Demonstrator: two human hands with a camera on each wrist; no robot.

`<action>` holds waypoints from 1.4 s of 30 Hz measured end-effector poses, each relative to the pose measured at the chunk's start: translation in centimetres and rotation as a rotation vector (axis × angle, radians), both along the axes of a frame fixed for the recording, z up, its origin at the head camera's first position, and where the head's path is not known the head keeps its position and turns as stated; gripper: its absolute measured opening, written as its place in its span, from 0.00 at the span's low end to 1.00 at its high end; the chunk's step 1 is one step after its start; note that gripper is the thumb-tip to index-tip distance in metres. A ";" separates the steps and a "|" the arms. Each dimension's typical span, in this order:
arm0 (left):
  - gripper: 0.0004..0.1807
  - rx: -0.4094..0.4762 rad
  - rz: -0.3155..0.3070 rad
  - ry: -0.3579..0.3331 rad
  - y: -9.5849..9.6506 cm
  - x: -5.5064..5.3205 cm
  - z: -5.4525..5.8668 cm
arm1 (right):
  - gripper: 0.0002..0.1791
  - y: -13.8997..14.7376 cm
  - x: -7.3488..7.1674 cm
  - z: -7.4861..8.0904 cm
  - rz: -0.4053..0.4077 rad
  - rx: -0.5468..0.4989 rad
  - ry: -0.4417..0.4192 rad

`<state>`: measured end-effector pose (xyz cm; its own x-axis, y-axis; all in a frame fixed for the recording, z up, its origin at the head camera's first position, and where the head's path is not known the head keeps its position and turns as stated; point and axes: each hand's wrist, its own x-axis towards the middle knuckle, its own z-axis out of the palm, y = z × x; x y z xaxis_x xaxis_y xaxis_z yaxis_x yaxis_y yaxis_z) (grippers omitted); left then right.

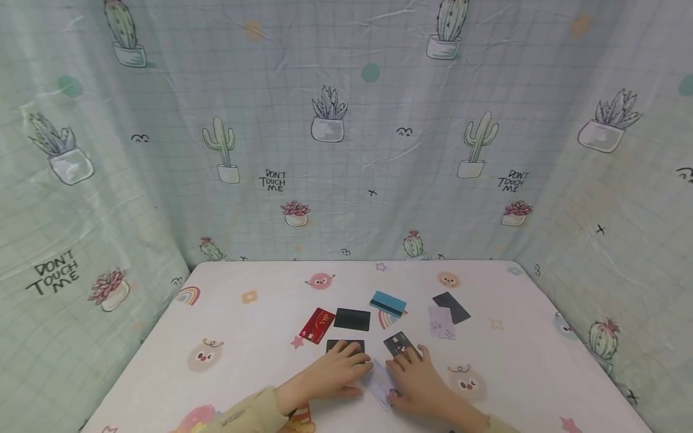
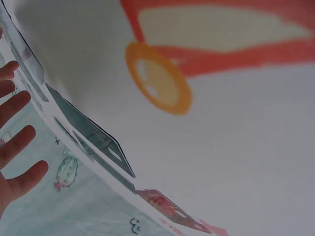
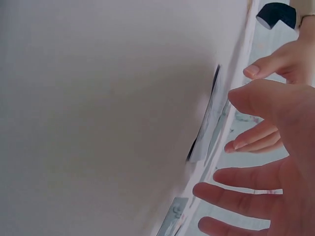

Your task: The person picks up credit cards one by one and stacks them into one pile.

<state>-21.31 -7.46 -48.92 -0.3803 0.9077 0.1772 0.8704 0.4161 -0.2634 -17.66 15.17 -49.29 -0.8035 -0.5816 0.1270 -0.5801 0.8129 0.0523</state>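
Observation:
My left hand [image 1: 337, 370] hovers with loosely extended fingers over a black card [image 1: 331, 345], hiding much of it. In the left wrist view its fingers [image 2: 18, 147] are spread and nothing lies between them. My right hand [image 1: 421, 383] is over the lower end of a black card with a chip [image 1: 397, 341]. Between the two hands lies a pale purple card [image 1: 377, 385], its right side partly covered by my right hand. The right wrist view shows the right thumb and fingers [image 3: 241, 199] apart, above the tabletop and the pale card's edge.
Beyond the hands lie a red VIP card [image 1: 317, 325], a plain black card [image 1: 352, 320] and a blue striped card [image 1: 388, 304]. Rightward, a pale pink card [image 1: 441, 323] overlaps a dark card [image 1: 459, 310]. Cactus-print curtains [image 1: 346, 156] surround the white patterned table [image 1: 260, 337].

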 end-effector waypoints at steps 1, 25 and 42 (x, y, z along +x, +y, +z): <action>0.26 -0.002 -0.001 0.004 0.1 -0.1 0.0 | 0.33 0.0 0.1 0.0 -0.004 0.000 -0.012; 0.31 -0.068 -0.005 0.006 1.3 -1.3 -1.1 | 0.36 -0.6 0.9 -0.7 0.058 0.087 0.086; 0.27 -0.075 -0.016 0.016 1.8 -0.9 -0.9 | 0.35 -0.5 0.8 -0.9 0.061 0.076 0.011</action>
